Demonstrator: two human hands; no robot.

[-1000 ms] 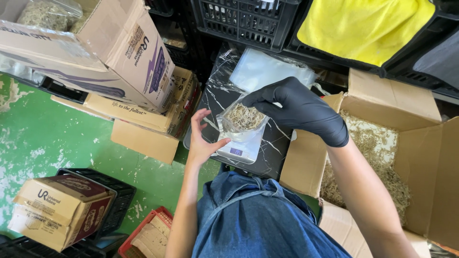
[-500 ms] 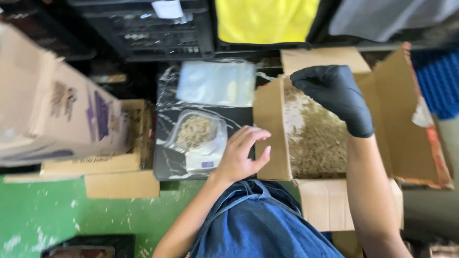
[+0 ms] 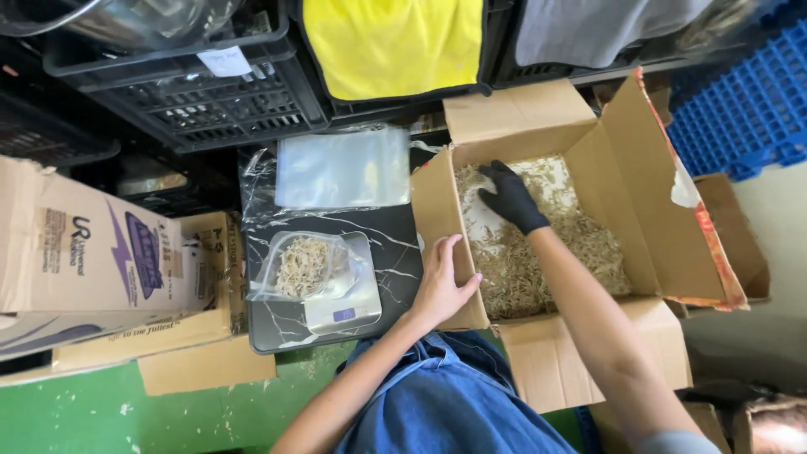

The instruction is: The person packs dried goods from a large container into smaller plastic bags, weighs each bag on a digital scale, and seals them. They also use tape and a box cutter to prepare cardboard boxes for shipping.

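My right hand (image 3: 510,197), in a black glove, reaches into an open cardboard box (image 3: 622,143) and rests on the dry straw-coloured strands (image 3: 555,252) that fill it. Whether it grips any strands is hidden. My bare left hand (image 3: 441,282) lies on the box's near left wall with fingers spread, holding nothing. To its left a clear plastic bag (image 3: 307,265) partly filled with the same strands sits on a small scale (image 3: 345,311) on a dark marbled board (image 3: 391,244).
A stack of empty clear bags (image 3: 345,168) lies at the board's far end. Black crates (image 3: 193,92) stand behind, one holding a yellow cloth (image 3: 391,42). Printed cardboard boxes (image 3: 92,252) are piled at left on the green floor (image 3: 84,412). Blue crates (image 3: 740,109) sit at right.
My gloved right hand has gone down from above the box into the strands. My left hand has shifted from beside the bag onto the box wall. The view has swung right.
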